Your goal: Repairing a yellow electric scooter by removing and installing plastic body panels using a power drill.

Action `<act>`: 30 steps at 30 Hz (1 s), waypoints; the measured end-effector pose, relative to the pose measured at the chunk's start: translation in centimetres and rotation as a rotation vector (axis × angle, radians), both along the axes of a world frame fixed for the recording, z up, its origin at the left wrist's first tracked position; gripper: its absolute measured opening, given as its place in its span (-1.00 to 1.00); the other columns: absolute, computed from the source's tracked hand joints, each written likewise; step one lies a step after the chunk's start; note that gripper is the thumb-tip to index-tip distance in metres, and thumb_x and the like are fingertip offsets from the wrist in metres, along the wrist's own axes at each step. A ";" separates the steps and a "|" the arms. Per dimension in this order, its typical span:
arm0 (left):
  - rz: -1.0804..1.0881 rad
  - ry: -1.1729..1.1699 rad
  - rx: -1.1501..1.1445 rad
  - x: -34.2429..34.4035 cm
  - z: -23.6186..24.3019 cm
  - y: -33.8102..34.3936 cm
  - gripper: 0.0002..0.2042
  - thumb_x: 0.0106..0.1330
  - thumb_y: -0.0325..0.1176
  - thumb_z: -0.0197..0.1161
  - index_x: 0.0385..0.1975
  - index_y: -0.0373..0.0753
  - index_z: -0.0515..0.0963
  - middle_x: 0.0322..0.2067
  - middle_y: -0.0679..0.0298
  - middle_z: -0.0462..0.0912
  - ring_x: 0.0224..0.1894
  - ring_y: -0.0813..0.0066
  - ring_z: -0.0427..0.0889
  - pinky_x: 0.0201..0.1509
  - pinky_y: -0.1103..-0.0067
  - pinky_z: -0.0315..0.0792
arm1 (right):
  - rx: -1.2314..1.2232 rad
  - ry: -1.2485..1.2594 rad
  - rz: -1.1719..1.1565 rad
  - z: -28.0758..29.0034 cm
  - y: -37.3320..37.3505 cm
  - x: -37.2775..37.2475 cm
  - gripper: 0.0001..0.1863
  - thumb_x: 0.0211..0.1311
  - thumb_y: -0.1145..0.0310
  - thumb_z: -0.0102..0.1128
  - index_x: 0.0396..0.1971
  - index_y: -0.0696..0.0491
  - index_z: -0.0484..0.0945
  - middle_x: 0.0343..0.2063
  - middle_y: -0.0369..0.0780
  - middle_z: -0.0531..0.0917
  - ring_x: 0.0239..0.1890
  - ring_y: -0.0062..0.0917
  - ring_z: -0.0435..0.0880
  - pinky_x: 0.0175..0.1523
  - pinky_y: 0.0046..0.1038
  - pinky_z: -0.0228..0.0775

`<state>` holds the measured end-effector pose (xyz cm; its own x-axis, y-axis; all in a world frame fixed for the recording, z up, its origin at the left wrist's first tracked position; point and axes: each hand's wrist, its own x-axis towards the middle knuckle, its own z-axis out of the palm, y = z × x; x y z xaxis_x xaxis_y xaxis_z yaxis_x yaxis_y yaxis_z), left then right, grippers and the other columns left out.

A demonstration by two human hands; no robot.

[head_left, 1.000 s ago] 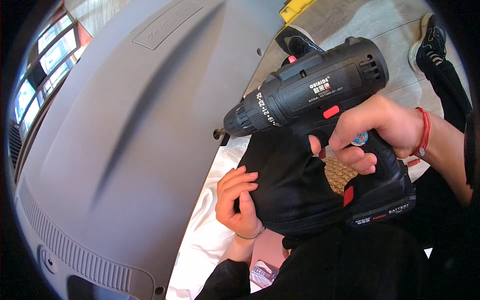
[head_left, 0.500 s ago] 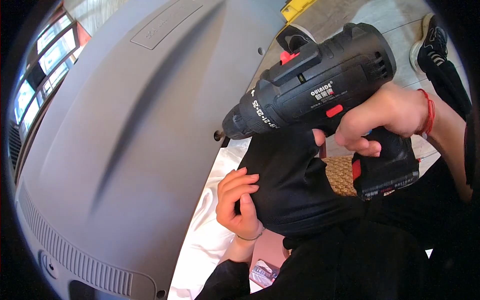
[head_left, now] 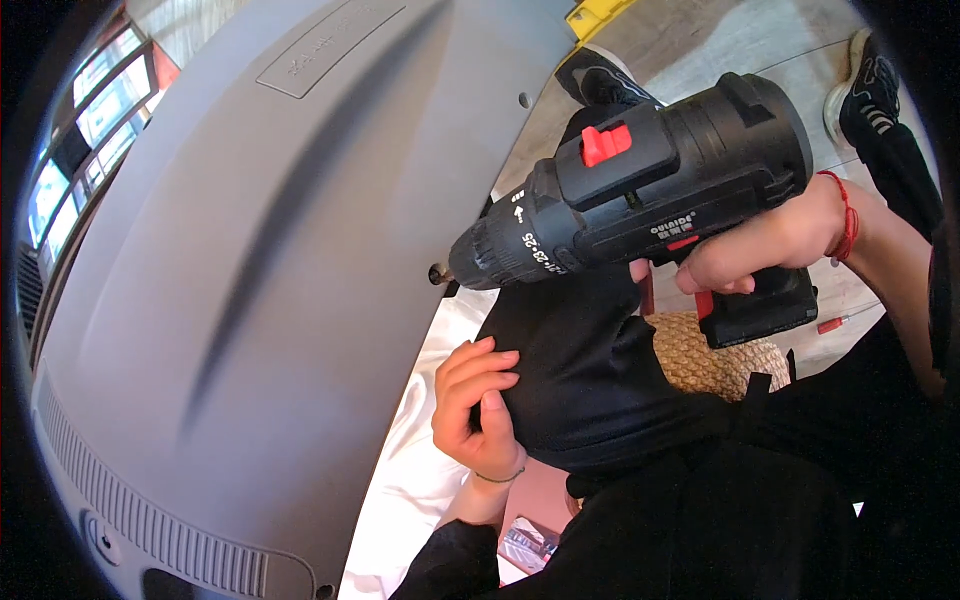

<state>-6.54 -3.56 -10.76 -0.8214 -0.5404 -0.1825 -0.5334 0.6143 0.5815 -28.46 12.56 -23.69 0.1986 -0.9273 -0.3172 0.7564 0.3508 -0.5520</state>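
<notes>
Compared to a second ago, the cordless drill (head_left: 640, 200) has tipped so its top faces the camera more, with the red slider switch now in plain view and the battery base swung lower right, while the bit end sits at about the same spot on the grey panel (head_left: 250, 280). Right hand (head_left: 770, 245) is clamped round the drill's grip, a red string bracelet (head_left: 845, 215) on the wrist. Drill body is chunky matte black plastic with red accents and a ribbed collar near the chuck, nose touching the panel's right edge. That panel is big, smooth, moulded grey plastic with a long shallow crease and vent slats along the bottom. Left hand (head_left: 478, 410) hasn't moved, fingers curled on the black trouser knee (head_left: 580, 380), holding nothing. Woven straw cushion (head_left: 710, 360) peeks out underneath.
</notes>
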 end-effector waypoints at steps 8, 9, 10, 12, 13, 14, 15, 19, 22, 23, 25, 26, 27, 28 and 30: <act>-0.026 -0.024 0.009 0.3 -0.3 0.1 -0.76 0.31 -0.33 -0.04 -0.53 -0.33 0.45 -0.37 0.04 0.62 -0.10 0.17 0.52 0.14 0.26 0.29 | -0.035 0.058 -0.039 -1.0 0.3 0.3 -0.75 0.01 0.45 0.17 -0.27 0.18 0.54 -0.76 -0.33 0.46 -0.75 -0.74 0.38 -0.56 -0.63 0.25; -0.028 -0.029 0.006 0.3 -0.3 0.1 -0.75 0.31 -0.32 -0.04 -0.53 -0.33 0.45 -0.37 0.04 0.62 -0.09 0.17 0.52 0.14 0.26 0.29 | -0.013 0.068 -0.038 -0.7 0.2 0.3 -0.76 0.00 0.45 0.17 -0.27 0.19 0.54 -0.76 -0.33 0.46 -0.75 -0.74 0.38 -0.56 -0.63 0.25; -0.029 -0.033 0.003 0.3 -0.3 0.1 -0.75 0.32 -0.32 -0.04 -0.53 -0.33 0.45 -0.37 0.04 0.62 -0.09 0.18 0.52 0.14 0.26 0.29 | 0.010 0.078 -0.036 -0.5 0.2 0.3 -0.76 0.00 0.46 0.17 -0.28 0.19 0.55 -0.76 -0.34 0.46 -0.74 -0.74 0.38 -0.55 -0.63 0.25; -0.028 -0.037 -0.003 0.3 -0.1 0.1 -0.75 0.32 -0.31 -0.03 -0.53 -0.32 0.45 -0.37 0.04 0.62 -0.09 0.18 0.52 0.14 0.26 0.29 | -0.015 0.047 -0.042 -0.9 0.1 0.5 -0.77 0.00 0.45 0.17 -0.29 0.19 0.55 -0.76 -0.34 0.46 -0.74 -0.74 0.38 -0.55 -0.63 0.26; -0.026 -0.038 -0.002 0.3 -0.1 0.0 -0.75 0.32 -0.31 -0.03 -0.53 -0.32 0.45 -0.37 0.05 0.62 -0.09 0.18 0.52 0.14 0.26 0.29 | -0.034 0.017 -0.048 -1.2 0.0 0.5 -0.77 0.00 0.45 0.17 -0.29 0.19 0.55 -0.75 -0.34 0.47 -0.74 -0.74 0.39 -0.54 -0.63 0.27; -0.025 -0.040 -0.004 0.3 -0.1 0.0 -0.75 0.32 -0.31 -0.03 -0.53 -0.32 0.45 -0.37 0.05 0.62 -0.09 0.18 0.52 0.14 0.26 0.29 | -0.036 0.015 -0.047 -1.4 0.0 0.5 -0.77 0.00 0.45 0.17 -0.29 0.19 0.55 -0.75 -0.34 0.47 -0.74 -0.74 0.39 -0.54 -0.63 0.27; -0.028 -0.043 -0.009 0.2 0.0 0.0 -0.74 0.32 -0.30 -0.03 -0.53 -0.32 0.45 -0.37 0.05 0.62 -0.09 0.18 0.52 0.14 0.26 0.29 | -0.037 0.032 -0.040 -1.5 0.0 0.4 -0.77 0.00 0.45 0.18 -0.29 0.18 0.55 -0.75 -0.34 0.47 -0.74 -0.73 0.39 -0.54 -0.63 0.27; -0.025 -0.060 -0.019 0.1 0.0 0.2 -0.74 0.32 -0.28 -0.03 -0.53 -0.31 0.45 -0.37 0.06 0.63 -0.09 0.18 0.53 0.14 0.26 0.29 | -0.027 0.128 -0.011 -1.9 -0.1 0.1 -0.78 0.00 0.43 0.19 -0.31 0.17 0.57 -0.75 -0.33 0.48 -0.72 -0.72 0.42 -0.51 -0.62 0.30; 0.022 -0.013 0.002 0.0 0.0 0.2 -0.84 0.20 -0.41 0.05 -0.52 -0.34 0.53 -0.38 0.10 0.66 -0.10 0.16 0.55 0.12 0.29 0.31 | 0.007 0.205 0.097 -2.2 -0.2 -0.7 -0.79 0.00 0.41 0.22 -0.34 0.18 0.58 -0.73 -0.34 0.51 -0.68 -0.73 0.44 -0.47 -0.60 0.33; 0.020 -0.011 0.011 -0.1 -0.2 0.2 -0.84 0.20 -0.41 0.05 -0.52 -0.34 0.53 -0.38 0.10 0.66 -0.10 0.16 0.55 0.12 0.29 0.31 | 0.016 0.206 0.097 -2.4 0.0 -0.8 -0.79 0.00 0.41 0.22 -0.34 0.18 0.58 -0.73 -0.34 0.51 -0.68 -0.73 0.44 -0.47 -0.60 0.33; 0.024 0.000 0.028 -0.1 -0.5 0.2 -0.83 0.21 -0.41 0.05 -0.52 -0.34 0.53 -0.39 0.10 0.66 -0.10 0.16 0.55 0.12 0.29 0.31 | 0.019 0.261 0.055 -2.9 0.1 -0.6 -0.82 0.00 0.39 0.30 -0.37 0.12 0.62 -0.58 -0.29 0.62 -0.56 -0.68 0.57 -0.38 -0.58 0.42; 0.027 -0.001 0.029 -0.1 -0.6 0.2 -0.83 0.21 -0.41 0.05 -0.52 -0.34 0.53 -0.39 0.10 0.66 -0.10 0.16 0.55 0.12 0.29 0.31 | 0.019 0.259 0.058 -3.1 -0.1 -0.4 -0.82 0.00 0.39 0.30 -0.37 0.12 0.62 -0.58 -0.29 0.62 -0.56 -0.68 0.57 -0.38 -0.58 0.42; 0.028 0.000 0.030 0.0 -0.7 0.1 -0.83 0.21 -0.41 0.05 -0.53 -0.34 0.53 -0.39 0.10 0.66 -0.11 0.16 0.55 0.12 0.29 0.31 | 0.014 0.308 -0.026 -3.4 -0.3 -0.2 -0.81 -0.02 0.39 0.31 -0.37 0.11 0.62 -0.54 -0.29 0.63 -0.50 -0.65 0.59 -0.31 -0.54 0.44; 0.022 0.001 0.020 0.0 -0.4 0.2 -0.83 0.21 -0.40 0.05 -0.53 -0.34 0.52 -0.39 0.10 0.66 -0.11 0.16 0.55 0.11 0.29 0.31 | -0.003 0.356 -0.119 -3.3 -0.3 -0.1 -0.81 -0.03 0.39 0.33 -0.36 0.09 0.62 -0.50 -0.29 0.64 -0.44 -0.61 0.60 -0.25 -0.51 0.45; -0.010 -0.029 -0.007 -0.2 0.1 0.3 -0.78 0.27 -0.35 0.01 -0.53 -0.33 0.49 -0.38 0.07 0.64 -0.10 0.16 0.54 0.13 0.28 0.30 | -0.002 0.357 -0.112 -3.4 -0.2 -0.1 -0.79 -0.05 0.39 0.33 -0.36 0.10 0.62 -0.45 -0.29 0.65 -0.34 -0.57 0.61 -0.16 -0.48 0.45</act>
<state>-6.75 -3.22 -10.63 -0.8210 -0.5339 -0.2023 -0.5439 0.6235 0.5616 -28.58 12.31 -27.12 -0.0267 -0.9378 -0.3462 0.5495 0.2755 -0.7887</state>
